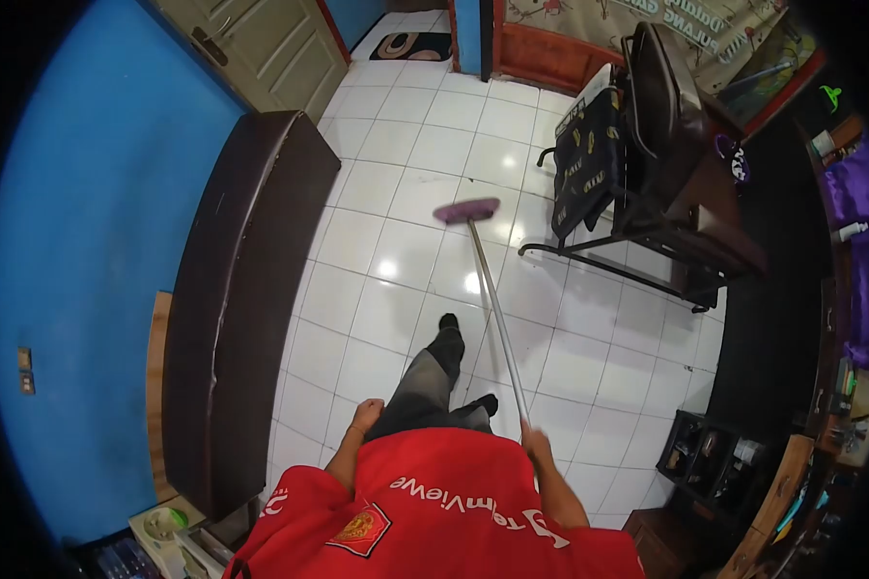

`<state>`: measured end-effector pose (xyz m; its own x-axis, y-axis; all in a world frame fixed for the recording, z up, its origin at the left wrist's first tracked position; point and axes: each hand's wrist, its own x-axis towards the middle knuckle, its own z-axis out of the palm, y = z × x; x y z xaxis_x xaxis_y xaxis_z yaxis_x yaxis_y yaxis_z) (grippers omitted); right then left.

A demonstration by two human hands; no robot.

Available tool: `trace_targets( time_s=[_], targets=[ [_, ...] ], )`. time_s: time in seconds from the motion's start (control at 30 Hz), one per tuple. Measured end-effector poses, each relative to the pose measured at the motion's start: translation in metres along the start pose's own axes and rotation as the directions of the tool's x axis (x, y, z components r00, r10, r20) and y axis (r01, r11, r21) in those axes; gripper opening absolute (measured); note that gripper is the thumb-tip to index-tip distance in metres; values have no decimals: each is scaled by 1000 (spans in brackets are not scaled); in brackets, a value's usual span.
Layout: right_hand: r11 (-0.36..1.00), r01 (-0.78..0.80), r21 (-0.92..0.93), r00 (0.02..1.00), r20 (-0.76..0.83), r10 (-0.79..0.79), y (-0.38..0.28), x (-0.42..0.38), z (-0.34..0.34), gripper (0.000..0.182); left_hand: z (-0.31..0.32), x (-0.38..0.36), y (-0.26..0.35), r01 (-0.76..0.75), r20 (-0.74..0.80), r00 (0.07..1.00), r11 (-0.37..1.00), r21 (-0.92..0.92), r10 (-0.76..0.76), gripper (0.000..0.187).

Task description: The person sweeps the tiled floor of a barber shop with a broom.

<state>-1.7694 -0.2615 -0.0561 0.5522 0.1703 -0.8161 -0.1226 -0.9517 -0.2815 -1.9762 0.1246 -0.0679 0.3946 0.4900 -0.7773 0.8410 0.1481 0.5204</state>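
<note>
My right hand (533, 440) is closed round the upper end of a long metal handle (499, 323). At the handle's far end, a purple broom head (467, 210) rests on the white tiled floor (343, 236), slightly blurred. My left hand (368, 415) hangs beside the left hip with its fingers curled in, and nothing shows in it.
A long dark brown padded bench (246, 289) lines the blue wall on the left. At the right stands a dark chair (661, 106) on a metal frame, with a black cloth (587, 159) over it. Farther right are a black rack (710, 454) and a cluttered counter (782, 487).
</note>
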Motion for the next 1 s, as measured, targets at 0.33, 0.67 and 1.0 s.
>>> trace_targets(
  time_s=[0.33, 0.67, 1.0],
  targets=[
    [985, 104, 135, 968, -239, -69, -140, -33, -151, 58, 34, 105, 106, -15, 5, 1000, 999, -41, 15, 38],
    [724, -690, 3, 724, 20, 690, 59, -350, -38, 67, 75, 103, 211, 9, 445, 865, 894, 447, -231, 104],
    [722, -673, 159, 738, 94, 668, 104, -202, 4, 69, 161, 7, 162, 57, 117, 935, 468, 882, -335, 113]
  ],
)
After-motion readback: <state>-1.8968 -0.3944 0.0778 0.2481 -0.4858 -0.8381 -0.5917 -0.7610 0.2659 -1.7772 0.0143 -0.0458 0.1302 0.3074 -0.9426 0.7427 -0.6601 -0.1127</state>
